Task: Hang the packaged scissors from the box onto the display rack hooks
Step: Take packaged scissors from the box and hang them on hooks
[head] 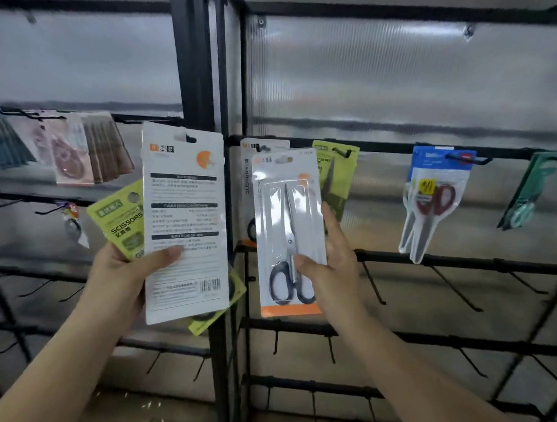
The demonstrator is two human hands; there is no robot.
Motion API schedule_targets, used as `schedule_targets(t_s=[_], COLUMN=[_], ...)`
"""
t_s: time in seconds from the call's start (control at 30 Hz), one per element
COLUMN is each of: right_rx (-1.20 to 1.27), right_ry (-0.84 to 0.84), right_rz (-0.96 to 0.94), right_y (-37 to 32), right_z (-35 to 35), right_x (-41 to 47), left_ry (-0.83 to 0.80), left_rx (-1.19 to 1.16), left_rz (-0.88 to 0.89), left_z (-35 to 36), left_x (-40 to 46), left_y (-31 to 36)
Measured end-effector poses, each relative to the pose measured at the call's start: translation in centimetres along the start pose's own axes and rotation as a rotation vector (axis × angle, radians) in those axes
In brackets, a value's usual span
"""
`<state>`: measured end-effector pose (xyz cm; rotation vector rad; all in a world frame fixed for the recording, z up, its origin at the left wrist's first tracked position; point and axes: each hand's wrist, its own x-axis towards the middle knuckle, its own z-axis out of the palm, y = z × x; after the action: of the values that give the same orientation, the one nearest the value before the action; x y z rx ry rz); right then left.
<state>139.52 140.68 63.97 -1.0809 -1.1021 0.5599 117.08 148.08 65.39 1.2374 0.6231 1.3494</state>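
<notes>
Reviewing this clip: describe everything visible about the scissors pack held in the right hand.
The scissors pack is a white card with an orange strip along its bottom edge and a clear plastic blister on its front. Inside lie closed scissors with silver blades pointing up and black handle loops at the bottom. A hang hole is cut at its top. It is held roughly upright, front toward the camera, tilted slightly left, before the display rack. The right hand grips its lower right side, thumb on the front. It is not on any hook.
</notes>
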Motion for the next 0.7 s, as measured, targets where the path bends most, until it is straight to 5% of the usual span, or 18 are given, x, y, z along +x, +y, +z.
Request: schedule_targets(t_s=[0.7], right_rx=[-0.197], right_ry=[-0.035], right_rz=[0.032], right_y=[-1.4], right_z=[3.5], right_x=[3.8], left_ry=[-0.086], left_rx=[-0.056], left_rz=[0.001], left_z=[-0.7], left_x=[1.1], left_y=[0.3])
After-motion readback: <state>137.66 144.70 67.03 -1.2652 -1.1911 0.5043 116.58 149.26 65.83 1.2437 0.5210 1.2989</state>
